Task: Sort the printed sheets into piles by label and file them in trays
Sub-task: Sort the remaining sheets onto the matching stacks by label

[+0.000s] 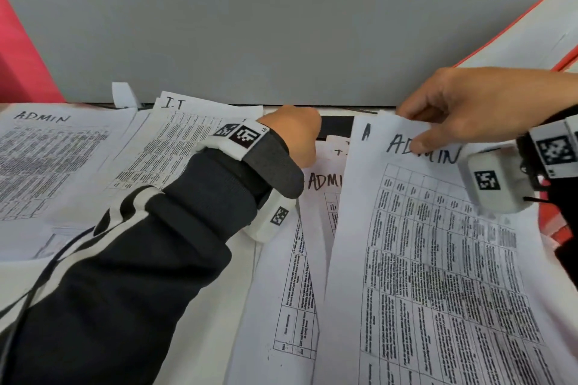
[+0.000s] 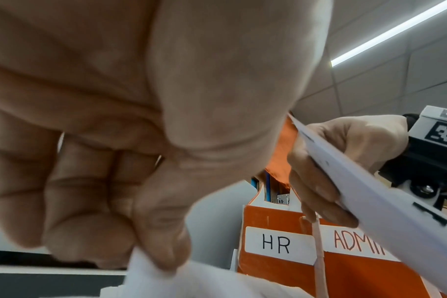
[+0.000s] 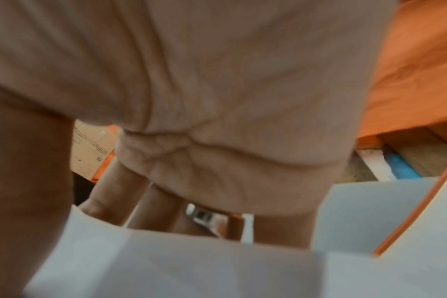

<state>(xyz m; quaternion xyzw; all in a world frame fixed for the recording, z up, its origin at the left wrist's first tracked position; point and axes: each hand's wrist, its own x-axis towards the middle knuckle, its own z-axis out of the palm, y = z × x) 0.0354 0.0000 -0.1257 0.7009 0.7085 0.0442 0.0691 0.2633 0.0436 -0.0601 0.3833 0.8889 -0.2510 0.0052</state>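
Observation:
Printed sheets with handwritten labels cover the desk. My right hand pinches the top edge of an ADMIN sheet, thumb on its label, fingers behind; the lifted sheet shows edge-on in the left wrist view. My left hand is curled at the far edge of the middle pile, pinching a white sheet corner between thumb and fingers. Another ADMIN sheet lies under the lifted one. An I.T sheet and an ADMIN pile lie at the left. Orange trays labelled HR and ADMIN stand ahead.
A grey partition runs along the back of the desk. An orange tray rises at the right, and a red object at the far left. A dark slot lies between the hands.

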